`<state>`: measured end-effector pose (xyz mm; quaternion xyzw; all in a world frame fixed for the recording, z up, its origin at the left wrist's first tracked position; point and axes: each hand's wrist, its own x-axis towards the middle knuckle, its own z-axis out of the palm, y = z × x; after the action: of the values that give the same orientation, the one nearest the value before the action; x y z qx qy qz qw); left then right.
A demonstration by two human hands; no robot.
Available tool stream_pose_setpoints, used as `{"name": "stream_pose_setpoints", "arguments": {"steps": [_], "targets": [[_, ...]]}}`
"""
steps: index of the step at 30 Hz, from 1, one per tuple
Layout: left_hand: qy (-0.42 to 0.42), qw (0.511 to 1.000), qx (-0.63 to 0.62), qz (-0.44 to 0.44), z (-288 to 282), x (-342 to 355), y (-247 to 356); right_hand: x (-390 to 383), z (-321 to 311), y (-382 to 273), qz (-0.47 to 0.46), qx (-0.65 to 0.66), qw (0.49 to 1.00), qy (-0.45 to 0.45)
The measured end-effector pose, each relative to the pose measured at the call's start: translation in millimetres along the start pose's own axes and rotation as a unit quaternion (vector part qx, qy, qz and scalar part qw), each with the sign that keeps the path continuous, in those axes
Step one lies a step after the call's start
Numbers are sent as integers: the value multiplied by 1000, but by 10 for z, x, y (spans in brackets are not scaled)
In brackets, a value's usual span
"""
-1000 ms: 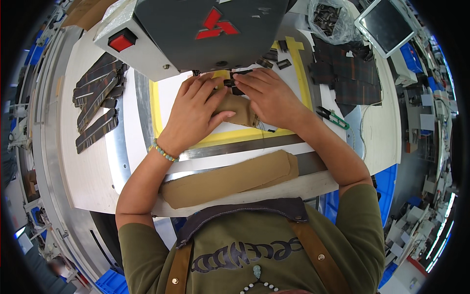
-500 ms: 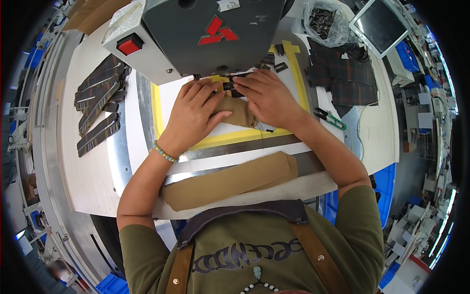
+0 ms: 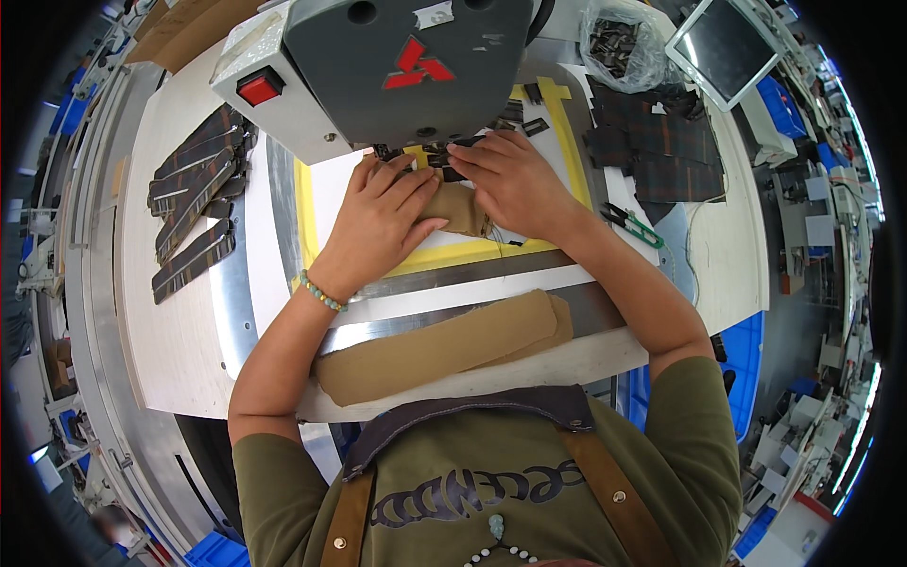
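Under the head of a sewing machine (image 3: 406,80), a tan fabric piece (image 3: 453,210) lies on a white plate edged with yellow tape. My left hand (image 3: 383,222) rests over its left side, fingers stretched forward and thumb apart. From the right, my right hand (image 3: 524,189) reaches in with its fingers extended flat and close together. Its fingertips touch small dark pieces (image 3: 437,156) at the far edge of the tan fabric. What lies beneath both sets of fingertips is partly hidden. Loose threads trail from the fabric's right corner.
Plaid strips (image 3: 194,255) are piled at left, and folded plaid fabric (image 3: 661,146) lies at right. Green-handled thread snips (image 3: 635,225) lie beside my right forearm. Long tan pieces (image 3: 439,350) sit along the near edge. A bag of dark parts (image 3: 619,42) and a screen (image 3: 726,52) stand behind.
My left fingers have shifted slightly, and their tips now sit closer to the tan fabric's far edge. My right hand stays nearly in place. The whole view has moved a little.
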<state>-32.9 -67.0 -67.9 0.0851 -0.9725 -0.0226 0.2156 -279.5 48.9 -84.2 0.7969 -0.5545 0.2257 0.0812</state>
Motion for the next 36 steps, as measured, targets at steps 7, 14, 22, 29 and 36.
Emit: {"name": "stream_pose_setpoints", "arguments": {"steps": [7, 14, 22, 29, 36], "targets": [[1, 1000, 2, -1, 23, -2, 3, 11, 1, 17, -17, -28, 999, 15], [-40, 999, -10, -1, 39, 16, 7, 4, 6, 13, -9, -26, 1000, 11], [-51, 998, -40, -22, 41, 61, 6, 4, -85, 146, -76, -36, 996, 2], [-53, 998, -34, -16, 74, 74, -5, 4, -87, 238, -114, -11, 993, -23], [-54, 997, -32, -35, 85, 51, -17, 4, -6, 249, -108, 27, 994, -21]]}}
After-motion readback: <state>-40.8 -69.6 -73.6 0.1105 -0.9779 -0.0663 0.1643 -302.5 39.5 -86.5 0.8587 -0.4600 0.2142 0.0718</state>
